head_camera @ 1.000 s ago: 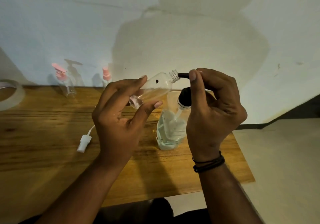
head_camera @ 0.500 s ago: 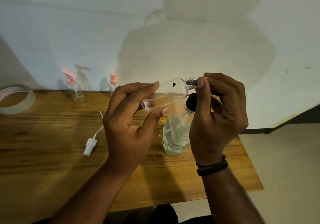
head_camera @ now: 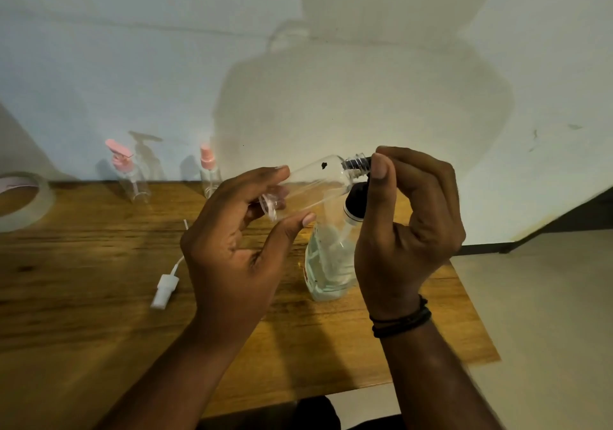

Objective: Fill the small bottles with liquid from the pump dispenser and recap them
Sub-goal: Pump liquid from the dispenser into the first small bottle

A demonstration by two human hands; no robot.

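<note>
My left hand (head_camera: pixel 232 247) holds a small clear bottle (head_camera: pixel 311 184) tilted almost on its side, neck pointing right, with no cap on it. The black spout of the pump dispenser (head_camera: pixel 328 260) sits inside that neck. My right hand (head_camera: pixel 404 227) is closed over the black pump head, thumb against the spout. The dispenser stands on the wooden table (head_camera: pixel 83 297), clear and partly full of liquid. A white spray cap with its tube (head_camera: pixel 164 292) lies on the table to the left of my left hand.
Two small clear bottles with pink tops stand at the back by the wall, a pump one (head_camera: pixel 127 177) and a spray one (head_camera: pixel 209 174). A roll of tape (head_camera: pixel 23 202) lies at the far left. The table's right edge drops to the floor.
The small bottle's neck has come onto the pump spout, which now sits inside it. Both hands stay in the same grip; the view has shifted a little.
</note>
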